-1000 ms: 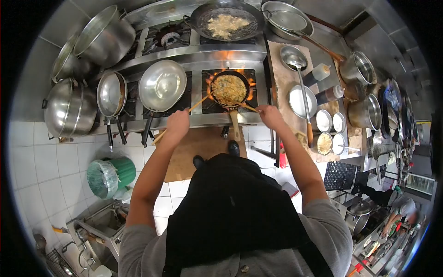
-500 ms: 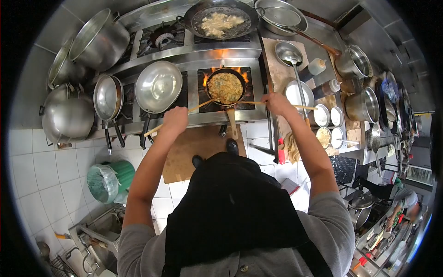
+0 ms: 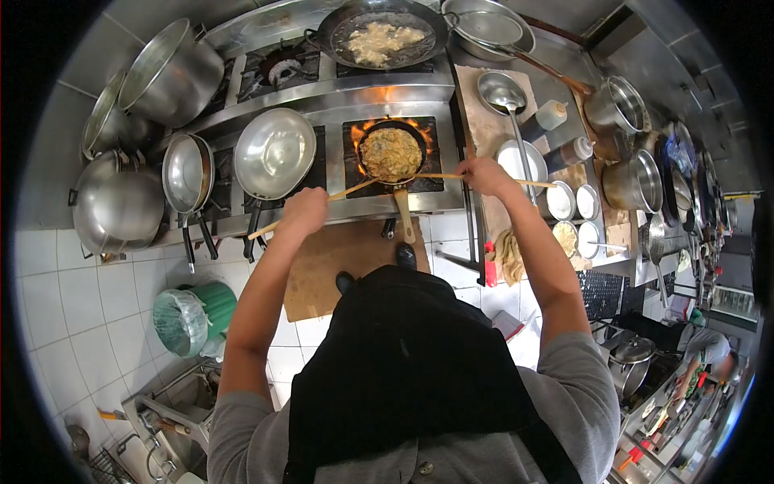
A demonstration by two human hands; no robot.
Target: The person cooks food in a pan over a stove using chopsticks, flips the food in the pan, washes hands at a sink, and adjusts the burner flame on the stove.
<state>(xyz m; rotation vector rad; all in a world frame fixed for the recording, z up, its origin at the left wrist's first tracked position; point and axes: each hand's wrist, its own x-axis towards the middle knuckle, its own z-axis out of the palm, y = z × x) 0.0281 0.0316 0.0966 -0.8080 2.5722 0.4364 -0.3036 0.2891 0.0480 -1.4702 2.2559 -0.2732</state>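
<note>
A small black frying pan (image 3: 404, 211) with a pale handle sits over a lit burner, and a round yellow-brown omelette (image 3: 390, 153) covers most of its inside. My left hand (image 3: 304, 212) is closed around a long wooden chopstick (image 3: 349, 191), whose tip reaches the pan's near left edge. From the other side, my right hand (image 3: 484, 176) grips a second long chopstick (image 3: 439, 176); its tip lies at the near right edge of the omelette. Whether the tips are under the omelette or only against it, I cannot tell.
Flames (image 3: 424, 137) rise around the pan. Behind it, a wok (image 3: 326, 36) holds pale food frying in oil. A wide steel pan (image 3: 274, 153) stands left. At right are a ladle (image 3: 501, 90), squeeze bottles (image 3: 551, 115) and small bowls (image 3: 587, 202). Another person (image 3: 709, 351) is far right.
The omelette's top looks rounder and more evenly yellow, with fewer pale patches. Both hands and chopsticks stay in nearly the same place.
</note>
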